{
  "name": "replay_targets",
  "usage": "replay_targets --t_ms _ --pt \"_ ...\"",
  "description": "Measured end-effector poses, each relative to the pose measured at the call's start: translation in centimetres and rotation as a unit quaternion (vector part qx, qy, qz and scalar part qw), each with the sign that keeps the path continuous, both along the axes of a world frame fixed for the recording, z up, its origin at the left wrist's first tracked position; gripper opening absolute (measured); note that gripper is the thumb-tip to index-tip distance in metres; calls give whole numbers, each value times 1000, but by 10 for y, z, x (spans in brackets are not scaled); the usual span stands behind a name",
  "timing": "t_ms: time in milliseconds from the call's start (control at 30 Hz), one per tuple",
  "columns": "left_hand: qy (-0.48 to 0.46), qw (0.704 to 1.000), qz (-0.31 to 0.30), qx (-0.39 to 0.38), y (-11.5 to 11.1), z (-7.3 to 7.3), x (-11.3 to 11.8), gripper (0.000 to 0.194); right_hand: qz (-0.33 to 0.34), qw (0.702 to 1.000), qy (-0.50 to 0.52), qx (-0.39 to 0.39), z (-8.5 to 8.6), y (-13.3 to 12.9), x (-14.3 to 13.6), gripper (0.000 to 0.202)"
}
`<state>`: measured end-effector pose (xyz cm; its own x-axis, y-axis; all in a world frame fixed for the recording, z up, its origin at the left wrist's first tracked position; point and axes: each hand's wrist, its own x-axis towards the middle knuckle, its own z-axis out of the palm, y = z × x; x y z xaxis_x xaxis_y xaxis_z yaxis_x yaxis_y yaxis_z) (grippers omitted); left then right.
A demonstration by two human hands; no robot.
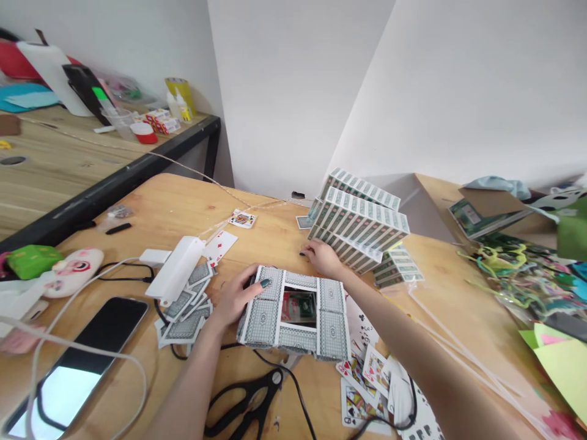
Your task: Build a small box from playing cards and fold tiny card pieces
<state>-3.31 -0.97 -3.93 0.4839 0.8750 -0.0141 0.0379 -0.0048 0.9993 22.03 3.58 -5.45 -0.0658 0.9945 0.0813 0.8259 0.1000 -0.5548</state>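
A box built of grey-backed playing cards stands at the centre, with a rectangular opening on top that shows red and green things inside. My left hand grips its left edge, the thumb lying on the top. Behind the box, my right hand is low at the table by the stacked green-and-white card packs; its fingers are curled, and whatever they may hold is hidden. Loose grey-backed cards lie left of the box. Face-up cards are spread under my right forearm.
Black scissors and a dark cable lie in front of the box. On the left are a phone, a white power strip and white cables. Colourful strings and an open carton are at the right.
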Motion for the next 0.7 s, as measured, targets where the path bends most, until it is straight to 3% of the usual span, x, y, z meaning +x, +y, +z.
replay_targets --t_ms 133,200,300,400,467,600,700 --pt "-6 1000 4 5 1 -3 0 41 -5 998 64 1 29 -5 -1 13" --pt "-7 1000 3 7 1 -3 1 41 12 982 183 -32 54 -17 -3 12" --pt "-7 1000 4 8 1 0 1 41 88 947 297 -83 90 -44 -11 12" --pt "-5 1000 2 7 0 1 1 41 178 934 270 -151 109 -65 -17 18" --pt "-7 1000 -3 3 0 1 1 41 183 943 222 -169 107 -66 -17 18" --pt "-18 1000 -7 -3 1 -3 1 40 15 986 148 -79 75 -39 -7 21" --pt "-18 1000 -5 -1 1 -4 1 40 -51 990 71 -113 46 -16 -4 25"
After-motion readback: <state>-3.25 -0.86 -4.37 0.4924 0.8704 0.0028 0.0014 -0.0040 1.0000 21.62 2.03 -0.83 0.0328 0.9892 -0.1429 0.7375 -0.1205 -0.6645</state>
